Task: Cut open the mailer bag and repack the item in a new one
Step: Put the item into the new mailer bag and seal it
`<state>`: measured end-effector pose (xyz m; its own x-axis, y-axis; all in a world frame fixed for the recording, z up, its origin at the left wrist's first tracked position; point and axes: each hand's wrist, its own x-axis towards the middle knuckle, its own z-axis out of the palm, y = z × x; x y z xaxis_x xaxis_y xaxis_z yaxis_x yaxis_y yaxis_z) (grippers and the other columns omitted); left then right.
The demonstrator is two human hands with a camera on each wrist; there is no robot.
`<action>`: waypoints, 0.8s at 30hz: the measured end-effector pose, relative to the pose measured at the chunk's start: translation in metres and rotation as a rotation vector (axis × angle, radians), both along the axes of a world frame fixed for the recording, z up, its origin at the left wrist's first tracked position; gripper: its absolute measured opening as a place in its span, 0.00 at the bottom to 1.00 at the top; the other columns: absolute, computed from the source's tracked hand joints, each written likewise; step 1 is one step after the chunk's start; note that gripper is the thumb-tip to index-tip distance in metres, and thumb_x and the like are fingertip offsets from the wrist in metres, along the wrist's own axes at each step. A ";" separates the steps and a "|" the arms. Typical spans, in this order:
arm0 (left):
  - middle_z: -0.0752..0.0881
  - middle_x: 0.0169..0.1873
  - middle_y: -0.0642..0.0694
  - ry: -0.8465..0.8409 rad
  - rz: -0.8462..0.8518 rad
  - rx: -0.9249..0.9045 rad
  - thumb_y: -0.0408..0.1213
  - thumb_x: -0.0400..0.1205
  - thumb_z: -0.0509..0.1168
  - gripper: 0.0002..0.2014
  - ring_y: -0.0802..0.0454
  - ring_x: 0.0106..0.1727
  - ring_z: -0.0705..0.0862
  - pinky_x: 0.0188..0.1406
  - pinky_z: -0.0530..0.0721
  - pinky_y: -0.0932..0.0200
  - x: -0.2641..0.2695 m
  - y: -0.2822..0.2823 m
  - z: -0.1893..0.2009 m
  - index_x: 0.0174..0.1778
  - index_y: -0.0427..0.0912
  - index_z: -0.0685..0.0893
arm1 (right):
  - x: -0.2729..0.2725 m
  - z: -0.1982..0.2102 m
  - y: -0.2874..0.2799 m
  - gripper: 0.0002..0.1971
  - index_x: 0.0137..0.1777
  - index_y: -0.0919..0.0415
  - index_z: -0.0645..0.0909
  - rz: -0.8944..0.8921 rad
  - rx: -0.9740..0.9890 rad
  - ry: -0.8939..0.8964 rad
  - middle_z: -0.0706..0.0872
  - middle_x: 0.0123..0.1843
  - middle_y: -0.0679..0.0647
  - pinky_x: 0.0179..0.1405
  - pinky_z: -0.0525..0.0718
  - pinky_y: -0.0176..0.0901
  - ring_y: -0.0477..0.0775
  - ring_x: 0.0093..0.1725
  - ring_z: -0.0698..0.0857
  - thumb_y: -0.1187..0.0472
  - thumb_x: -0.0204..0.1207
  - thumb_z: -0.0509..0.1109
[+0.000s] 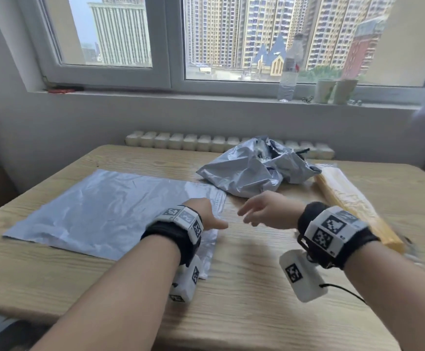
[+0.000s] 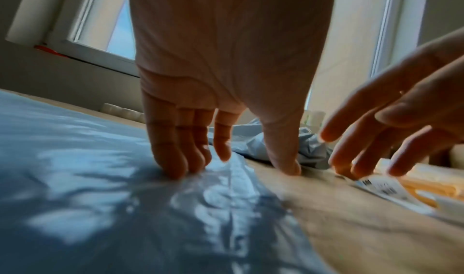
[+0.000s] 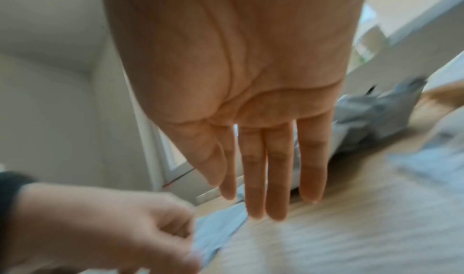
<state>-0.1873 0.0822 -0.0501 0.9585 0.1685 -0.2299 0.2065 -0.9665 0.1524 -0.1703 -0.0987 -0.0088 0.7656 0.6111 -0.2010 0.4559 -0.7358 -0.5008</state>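
- A new grey mailer bag point(image 1: 100, 209) lies flat on the wooden bench point(image 1: 244, 287), on the person's left side.
- The left hand point(image 1: 206, 216) rests on the right edge of this new bag. In the left wrist view its fingertips point(image 2: 173, 169) press down on the plastic and the fingers are nearly straight. The thumb point(image 2: 286, 159) points down to the bare wood just beside the bag's edge. The hand is not curled round anything.
- The right hand point(image 1: 264, 211) hovers over the bench, just to the right of the left hand. Its fingers point(image 3: 266, 179) are straight and spread a little, and it holds nothing. The two hands are near each other but do not touch.
- The old mailer bag point(image 1: 254, 168) sits farther back on the bench, crumpled and torn open. It is apart from both hands.
- The item, a long yellow pack in clear wrap point(image 1: 353, 201), lies on the bench at the right, just beside the old bag. In the left wrist view a white label point(image 2: 376, 187) with dark print shows at its near end.
- Behind the bench is a window sill point(image 1: 206, 96). On it stand a clear plastic bottle point(image 1: 288, 77) and two paper cups point(image 1: 335, 91).
- A white radiator point(image 1: 181, 141) runs along the wall under the sill.
- The right wrist view is blurred, so small things there are hard to tell.
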 end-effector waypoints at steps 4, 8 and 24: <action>0.87 0.55 0.43 0.037 0.029 0.076 0.57 0.76 0.67 0.27 0.45 0.56 0.85 0.50 0.80 0.57 0.005 -0.012 -0.007 0.59 0.38 0.82 | 0.034 0.010 -0.069 0.13 0.60 0.55 0.87 -0.263 -0.131 -0.202 0.88 0.60 0.49 0.61 0.80 0.40 0.49 0.55 0.84 0.60 0.78 0.67; 0.86 0.59 0.42 0.060 0.016 0.151 0.48 0.82 0.61 0.20 0.45 0.60 0.84 0.53 0.80 0.56 0.012 -0.026 -0.004 0.63 0.37 0.81 | 0.047 0.012 -0.125 0.15 0.64 0.56 0.82 -0.505 -0.316 -0.300 0.84 0.62 0.55 0.52 0.78 0.42 0.54 0.54 0.81 0.58 0.78 0.67; 0.84 0.60 0.41 -0.050 -0.033 0.265 0.38 0.83 0.60 0.15 0.44 0.61 0.83 0.53 0.80 0.57 0.017 -0.025 0.008 0.63 0.37 0.78 | 0.054 -0.037 -0.160 0.41 0.78 0.49 0.52 -0.830 -0.326 -0.174 0.79 0.59 0.62 0.56 0.84 0.58 0.65 0.57 0.81 0.56 0.69 0.71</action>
